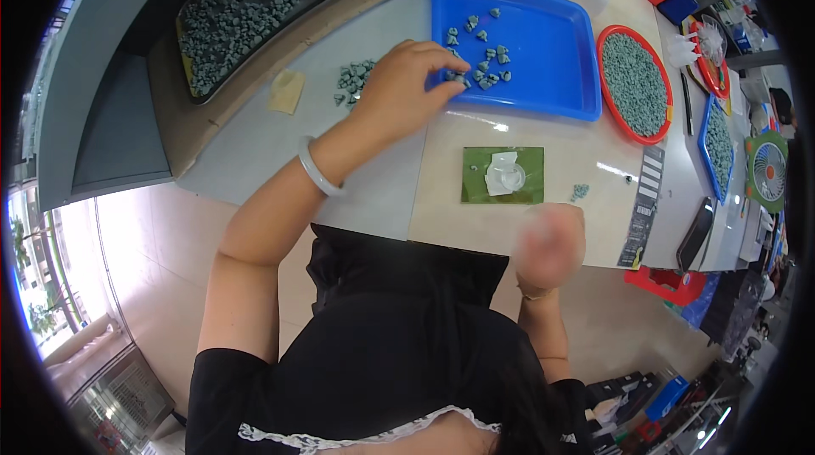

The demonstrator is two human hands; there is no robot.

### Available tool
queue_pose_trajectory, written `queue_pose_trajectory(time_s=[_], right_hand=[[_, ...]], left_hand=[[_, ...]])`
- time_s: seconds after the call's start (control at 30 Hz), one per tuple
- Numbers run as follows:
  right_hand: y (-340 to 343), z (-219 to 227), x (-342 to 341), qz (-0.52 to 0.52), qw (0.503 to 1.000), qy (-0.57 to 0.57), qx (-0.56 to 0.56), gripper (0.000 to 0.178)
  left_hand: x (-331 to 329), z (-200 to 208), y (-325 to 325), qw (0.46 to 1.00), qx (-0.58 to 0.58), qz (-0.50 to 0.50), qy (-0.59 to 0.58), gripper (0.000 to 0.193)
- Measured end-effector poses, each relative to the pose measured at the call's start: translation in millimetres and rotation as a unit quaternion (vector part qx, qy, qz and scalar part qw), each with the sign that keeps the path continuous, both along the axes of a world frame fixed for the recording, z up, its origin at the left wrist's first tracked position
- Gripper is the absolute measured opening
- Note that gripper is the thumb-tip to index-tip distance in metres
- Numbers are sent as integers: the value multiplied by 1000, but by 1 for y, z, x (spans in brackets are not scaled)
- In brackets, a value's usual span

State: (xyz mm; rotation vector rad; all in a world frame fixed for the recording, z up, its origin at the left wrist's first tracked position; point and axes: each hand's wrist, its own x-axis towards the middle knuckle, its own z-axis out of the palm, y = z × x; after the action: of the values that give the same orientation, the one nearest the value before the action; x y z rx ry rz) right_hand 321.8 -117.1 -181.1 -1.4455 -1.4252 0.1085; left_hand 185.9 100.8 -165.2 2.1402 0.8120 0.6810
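Note:
My left hand (407, 86) reaches over the left rim of a blue tray (552, 73), thumb and forefinger closing round a small grey-green piece (457, 77). Similar dark grey-green pieces (488, 80) lie scattered in the tray's left half. Under and beside that hand is a loose heap of such pieces (353, 78) on the grey table mat. My right hand (550, 244), smeared by motion, is at the table's front edge; its fingers cannot be made out. Just beyond it sits a green mat (531, 188) carrying white paper and a small clear round dish (509, 176).
A black tray of grey-green pieces (255, 18) stands at the far left, near a tan scrap (286, 91). To the right are a red round tray full of small green bits (635, 81), a dark printed strip (643, 209), a black case (695, 234) and a green fan (768, 171).

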Motion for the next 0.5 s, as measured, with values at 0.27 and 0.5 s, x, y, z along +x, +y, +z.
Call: queue_pose_trajectory(time_s=[0.27,0.5], right_hand=[[-18,2,46,-131,985,66,-96,22],[-26,10,97,-236,939,-7,-250,8]], left_hand=[[-16,-3,35,978,112,54,169,7],[-4,-25,20,963,191,28,189,9]])
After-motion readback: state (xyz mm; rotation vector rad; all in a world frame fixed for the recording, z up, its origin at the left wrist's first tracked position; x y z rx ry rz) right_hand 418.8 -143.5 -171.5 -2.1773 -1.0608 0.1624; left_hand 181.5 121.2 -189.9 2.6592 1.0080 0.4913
